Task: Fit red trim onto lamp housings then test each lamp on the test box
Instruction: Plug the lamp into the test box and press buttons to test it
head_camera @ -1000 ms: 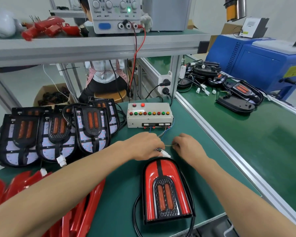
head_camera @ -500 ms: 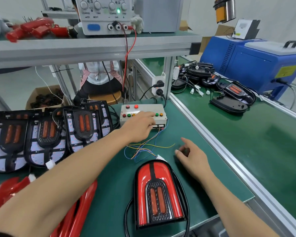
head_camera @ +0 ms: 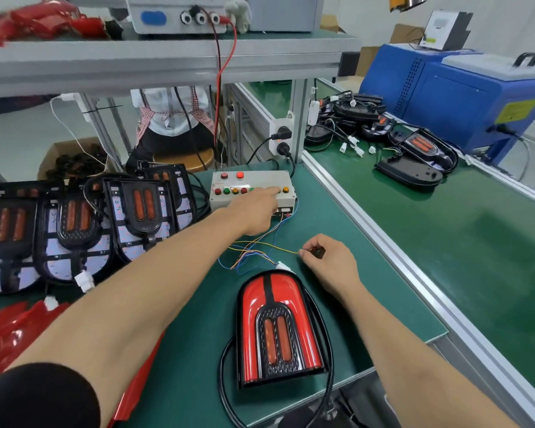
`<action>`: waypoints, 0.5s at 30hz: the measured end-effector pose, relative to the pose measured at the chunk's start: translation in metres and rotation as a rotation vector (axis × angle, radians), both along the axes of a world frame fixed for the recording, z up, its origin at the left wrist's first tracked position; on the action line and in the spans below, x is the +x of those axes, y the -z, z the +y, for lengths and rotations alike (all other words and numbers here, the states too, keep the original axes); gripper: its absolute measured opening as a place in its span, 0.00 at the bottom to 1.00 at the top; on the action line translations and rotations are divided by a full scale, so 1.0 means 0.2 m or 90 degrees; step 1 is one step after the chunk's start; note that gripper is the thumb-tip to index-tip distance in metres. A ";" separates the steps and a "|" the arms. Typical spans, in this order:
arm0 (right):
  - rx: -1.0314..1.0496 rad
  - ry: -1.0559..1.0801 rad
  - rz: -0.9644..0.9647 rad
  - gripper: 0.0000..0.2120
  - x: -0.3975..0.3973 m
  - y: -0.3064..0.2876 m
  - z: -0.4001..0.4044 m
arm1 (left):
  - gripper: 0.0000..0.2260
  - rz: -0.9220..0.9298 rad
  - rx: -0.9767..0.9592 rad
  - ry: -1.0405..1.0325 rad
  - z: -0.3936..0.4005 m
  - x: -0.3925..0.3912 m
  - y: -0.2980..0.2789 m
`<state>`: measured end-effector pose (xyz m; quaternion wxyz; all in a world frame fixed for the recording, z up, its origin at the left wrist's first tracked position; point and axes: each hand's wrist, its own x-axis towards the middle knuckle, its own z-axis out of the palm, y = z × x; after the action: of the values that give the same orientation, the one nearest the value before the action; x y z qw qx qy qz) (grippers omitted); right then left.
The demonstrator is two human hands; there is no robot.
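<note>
At the far left of the green worktop (head_camera: 337, 217), loose red trim pieces (head_camera: 10, 335) lie heaped at the near edge, and behind them a row of untrimmed lamp housings (head_camera: 136, 217) leans in an overlapping line, their black frames and orange lenses facing up. Right of that row, the left hand (head_camera: 254, 211) reaches forward over the test box (head_camera: 250, 189), index finger stretched straight onto the row of coloured buttons, the other fingers loosely folded and holding nothing; which button it touches is hard to tell, as the finger covers it. Thin coloured wires (head_camera: 254, 251) run from the box's front edge down to a white connector (head_camera: 283, 266) at the top of the trimmed lamp (head_camera: 275, 329). That lamp lies flat near the worktop's front edge, its long axis running away from the person, rounded top pointing at the box, and it appears unlit. Just right of the connector, the right hand (head_camera: 328, 261) rests on the worktop with fingertips curled round a small dark object at the end of a yellow wire. The lamp sits nearer to the right hand, directly below it; the box is the left hand's to work.
</note>
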<state>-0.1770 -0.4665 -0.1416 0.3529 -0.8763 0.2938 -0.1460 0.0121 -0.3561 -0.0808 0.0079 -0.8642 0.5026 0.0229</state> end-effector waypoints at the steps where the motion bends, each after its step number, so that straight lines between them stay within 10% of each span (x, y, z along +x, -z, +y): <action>1: -0.003 0.001 0.005 0.06 0.00 0.00 0.00 | 0.15 -0.002 0.012 -0.004 0.00 -0.01 0.00; 15: -0.082 -0.053 0.022 0.04 -0.01 -0.01 0.00 | 0.16 0.010 0.029 -0.020 -0.03 -0.02 -0.04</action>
<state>-0.1792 -0.4671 -0.1390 0.2966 -0.9110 0.2532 -0.1345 0.0075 -0.3627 -0.0719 0.0233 -0.8715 0.4882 0.0410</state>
